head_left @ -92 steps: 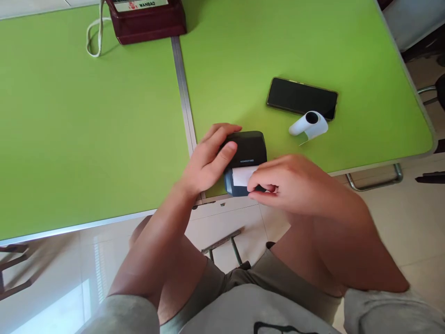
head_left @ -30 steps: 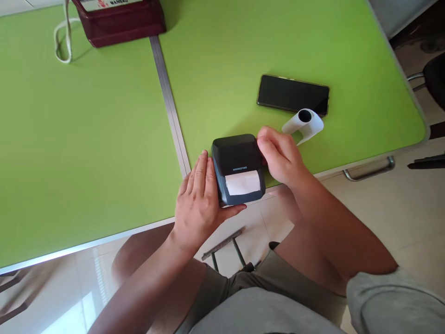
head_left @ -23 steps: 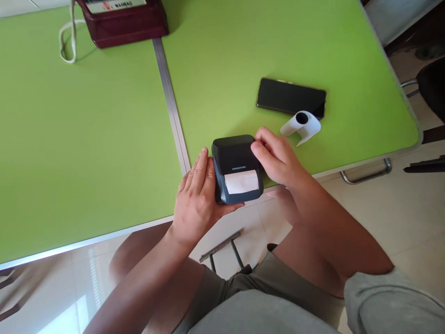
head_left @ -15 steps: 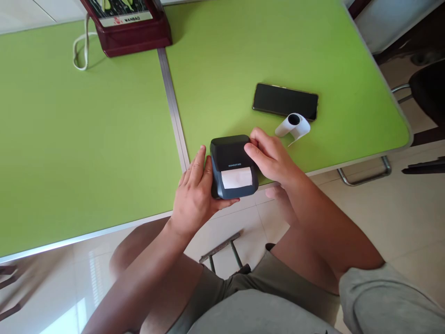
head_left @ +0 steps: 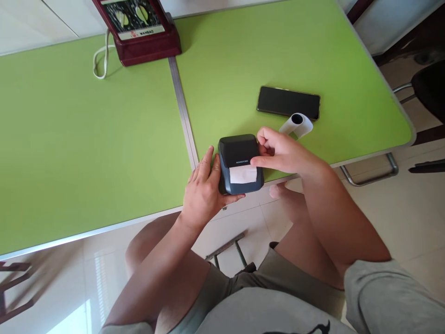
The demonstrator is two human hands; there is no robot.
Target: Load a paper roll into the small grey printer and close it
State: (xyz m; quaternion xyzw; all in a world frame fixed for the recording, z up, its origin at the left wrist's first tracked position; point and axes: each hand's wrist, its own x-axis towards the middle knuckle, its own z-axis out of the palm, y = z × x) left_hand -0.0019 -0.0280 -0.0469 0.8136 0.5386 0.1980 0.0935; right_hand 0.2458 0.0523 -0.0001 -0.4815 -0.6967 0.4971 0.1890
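A small dark label printer [head_left: 238,147] stands at the table's front edge, with a white paper strip [head_left: 243,175] showing below its black cover. My left hand [head_left: 203,197] holds the printer from its left side, the fingers along that side and the thumb along its front bottom edge. At the right side is my right hand [head_left: 285,150], its fingers curled against the printer and its thumb reaching onto the front face beside the paper slot. Its fingertips are partly hidden. Behind that hand lies a partly unrolled white paper roll [head_left: 305,124] with a dark core.
A black phone [head_left: 288,103] lies behind the paper roll on the green table [head_left: 104,139]. A dark red appliance [head_left: 149,48] with knobs and a white cord [head_left: 95,65] stands at the back. A metal strip [head_left: 184,116] crosses the table. A dark chair [head_left: 431,93] is at the right.
My right thumb has slid from the cover's top right corner down toward the paper slot, and the right fingers have curled more. The left hand keeps its hold. The view has shifted slightly.
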